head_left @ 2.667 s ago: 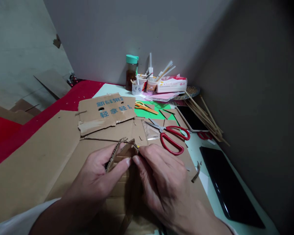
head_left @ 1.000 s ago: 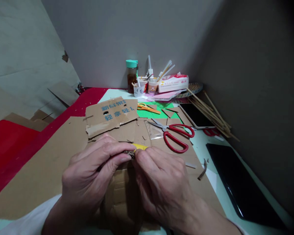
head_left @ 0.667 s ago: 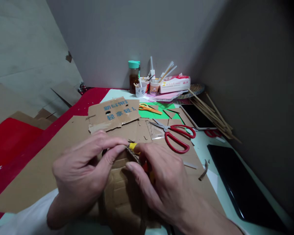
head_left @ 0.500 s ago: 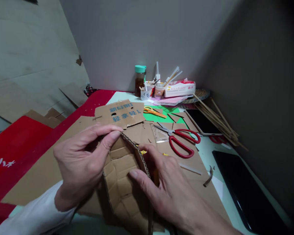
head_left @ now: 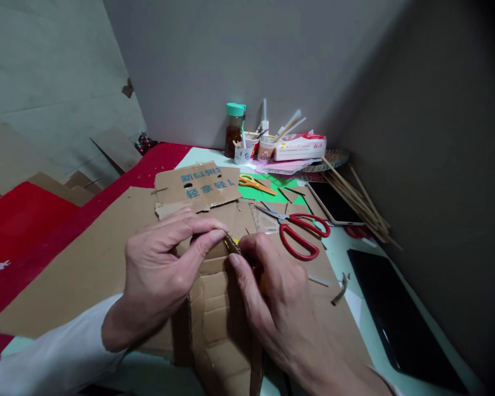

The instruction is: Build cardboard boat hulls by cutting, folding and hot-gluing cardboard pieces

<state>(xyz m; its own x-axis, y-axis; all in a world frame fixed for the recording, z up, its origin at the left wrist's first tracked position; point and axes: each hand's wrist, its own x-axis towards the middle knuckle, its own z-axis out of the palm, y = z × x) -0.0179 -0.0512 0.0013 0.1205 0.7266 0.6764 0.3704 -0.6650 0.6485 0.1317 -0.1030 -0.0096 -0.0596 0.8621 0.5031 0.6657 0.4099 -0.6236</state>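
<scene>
— Two hands are seen at one folded cardboard piece [head_left: 216, 319], raised just above the bench [head_left: 357, 313]. Its top edge is pinched by the left hand [head_left: 165, 275].

— And the right hand [head_left: 280, 297] is pressed against the fold, fingers closed on it, likely so the crease is kept in shape. Something yellow is glimpsed beneath; what it is cannot be told.

— Blue Chinese characters are printed on the cardboard flap [head_left: 198, 187] behind. The red scissors [head_left: 299, 234] are left lying nearby.
</scene>
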